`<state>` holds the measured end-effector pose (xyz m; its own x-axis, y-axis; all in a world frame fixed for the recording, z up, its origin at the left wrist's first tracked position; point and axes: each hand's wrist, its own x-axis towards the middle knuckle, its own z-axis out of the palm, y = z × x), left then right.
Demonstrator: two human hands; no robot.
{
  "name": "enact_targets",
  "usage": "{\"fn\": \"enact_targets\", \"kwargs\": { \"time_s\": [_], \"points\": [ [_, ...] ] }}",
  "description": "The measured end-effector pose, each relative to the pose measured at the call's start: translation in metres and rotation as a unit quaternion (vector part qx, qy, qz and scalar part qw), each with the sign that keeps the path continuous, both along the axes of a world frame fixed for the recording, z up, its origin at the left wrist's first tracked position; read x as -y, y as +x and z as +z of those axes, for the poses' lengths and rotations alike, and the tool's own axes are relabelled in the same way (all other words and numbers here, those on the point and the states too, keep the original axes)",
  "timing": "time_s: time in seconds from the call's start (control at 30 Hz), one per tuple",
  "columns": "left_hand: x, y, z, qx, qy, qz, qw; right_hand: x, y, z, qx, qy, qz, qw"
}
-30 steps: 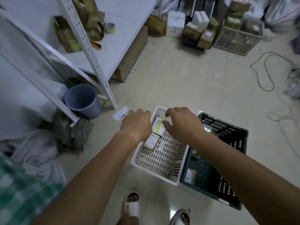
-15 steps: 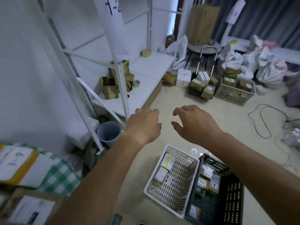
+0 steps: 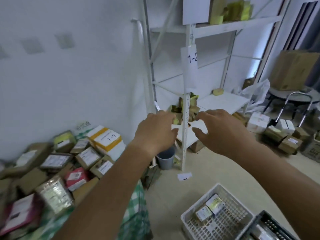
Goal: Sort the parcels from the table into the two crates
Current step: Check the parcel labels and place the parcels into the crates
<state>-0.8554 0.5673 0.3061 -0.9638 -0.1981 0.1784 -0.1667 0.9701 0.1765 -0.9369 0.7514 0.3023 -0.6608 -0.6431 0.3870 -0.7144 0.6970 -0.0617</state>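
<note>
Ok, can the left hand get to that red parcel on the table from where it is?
Probably yes. The left hand is empty and raised, and the red parcel lies on top of the pile, below and left of it, with nothing over it.

white metal shelving unit point(image 3: 186, 104) stands against the wall, paper label point(image 3: 189, 57) marked "1-2" fixed to its upright. grey bucket point(image 3: 166, 157) on the floor beside the upright's foot. paper slip point(image 3: 185, 176) lies just in front. hand trolley point(image 3: 292, 108) and cardboard boxes point(image 3: 284, 134) at right.
</note>
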Motion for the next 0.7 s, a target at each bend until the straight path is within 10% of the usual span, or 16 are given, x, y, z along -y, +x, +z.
{"fn": "enact_targets", "kwargs": {
  "time_s": [0.7],
  "points": [
    [0.122, 0.367, 0.021, -0.048, 0.000, 0.302, 0.952, 0.196, 0.276, 0.046, 0.022, -0.065, 0.320, 0.945]
  ]
}}
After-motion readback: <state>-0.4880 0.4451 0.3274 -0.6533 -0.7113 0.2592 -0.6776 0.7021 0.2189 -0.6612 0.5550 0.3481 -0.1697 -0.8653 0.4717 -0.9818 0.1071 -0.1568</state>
